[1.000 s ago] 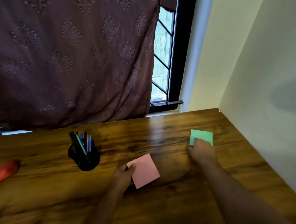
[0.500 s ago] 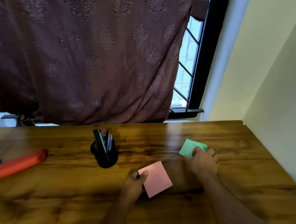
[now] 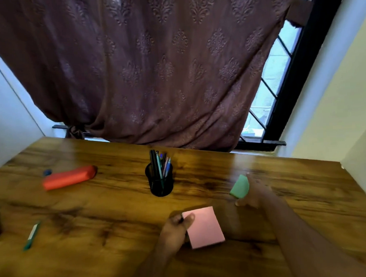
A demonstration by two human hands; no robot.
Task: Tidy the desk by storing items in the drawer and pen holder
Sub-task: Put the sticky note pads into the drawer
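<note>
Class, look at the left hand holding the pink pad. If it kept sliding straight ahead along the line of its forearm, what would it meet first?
Probably nothing close: the left hand, gripping the pink pad, points up-right between the pen holder and the green pad; bare desk lies ahead, though depth is unclear.

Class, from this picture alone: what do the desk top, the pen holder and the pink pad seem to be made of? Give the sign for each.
Desk top: wood or wood-look laminate, glossy; dark grain and window glare show.
Pen holder: probably black metal mesh; pens show faintly through its wall.
Pink pad: matte paper, likely a sticky-note block; flat, square, no shine.
</note>
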